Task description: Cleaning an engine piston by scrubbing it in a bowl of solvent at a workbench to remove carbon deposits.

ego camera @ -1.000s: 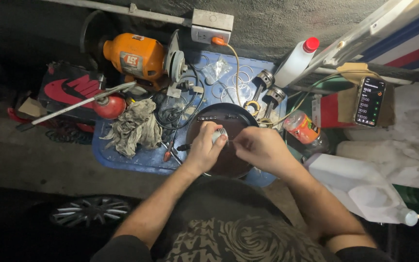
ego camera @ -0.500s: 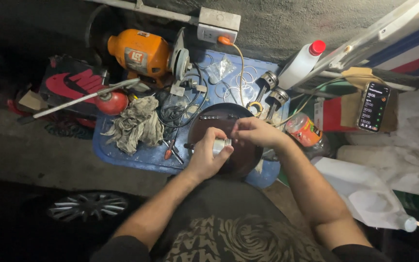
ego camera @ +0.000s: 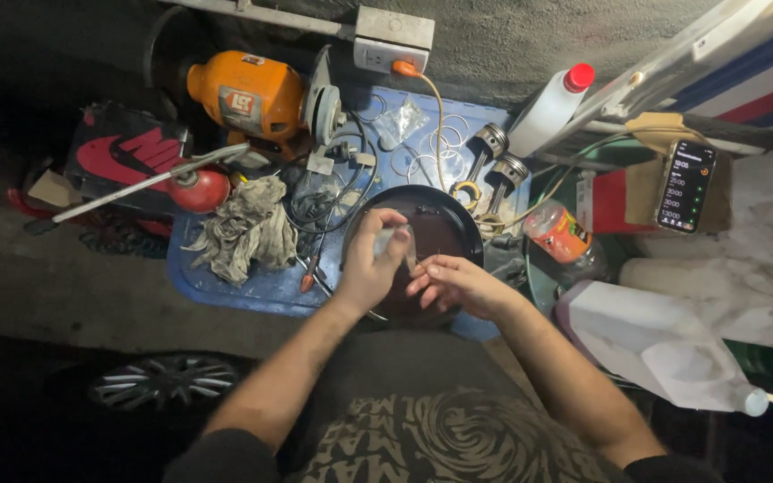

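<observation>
The left hand [ego camera: 370, 268] is closed around a small pale, translucent piece [ego camera: 393, 240], pinched between thumb and fingers and held up over a round black pan [ego camera: 445, 224]. What the piece is cannot be told. Just to its right, the right hand [ego camera: 454, 284] lies over the near side of the same pan with its fingers loosely curled and the fingertips turned toward the left hand; whether it holds anything cannot be told. The two hands are close but do not clearly touch.

The pan sits under both hands on a blue tray [ego camera: 252, 288]. Left of the left hand, a grey rag [ego camera: 245, 228] lies bunched on the tray, and beyond it are a red can [ego camera: 200, 190] and an orange bench grinder [ego camera: 248, 94]. Beyond the pan, away from the hands, two pistons with rods [ego camera: 501, 165] stand beside thin metal rings [ego camera: 436, 152]. Past them leans a white bottle with a red cap [ego camera: 552, 107]. Right of the right hand are an orange-labelled jar [ego camera: 561, 233], a lit phone [ego camera: 686, 186] propped upright, and nearer, a large white jug [ego camera: 655, 344].
</observation>
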